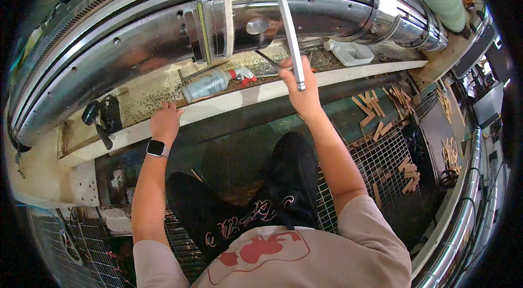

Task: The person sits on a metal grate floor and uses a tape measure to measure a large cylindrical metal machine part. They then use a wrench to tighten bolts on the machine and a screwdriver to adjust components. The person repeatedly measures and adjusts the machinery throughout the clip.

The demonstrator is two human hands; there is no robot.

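My left hand (165, 119), with a watch on its wrist, rests on the front rim of a cream metal trough (229, 98), its fingers over the edge and thumb apart. A long steel hex key with a ball end (290, 32) comes down from the top of the view. Behind its lower end is my right hand (305, 87); its fingers are blurred and partly hidden, so whether they grip the key cannot be told. A thin dark rod (268, 61) lies by those fingertips. Between my hands, a clear spray bottle (208, 85) with a red and white trigger head (243, 76) lies on its side.
A large shiny machine cylinder (147, 35) with slots and a toothed band spans the far side. At the trough's left end sits a black-handled tool (97, 122); toward its right is a white plastic container (351, 53). Wooden strips (370, 105) lie scattered right, some on a metal grid (376, 157).
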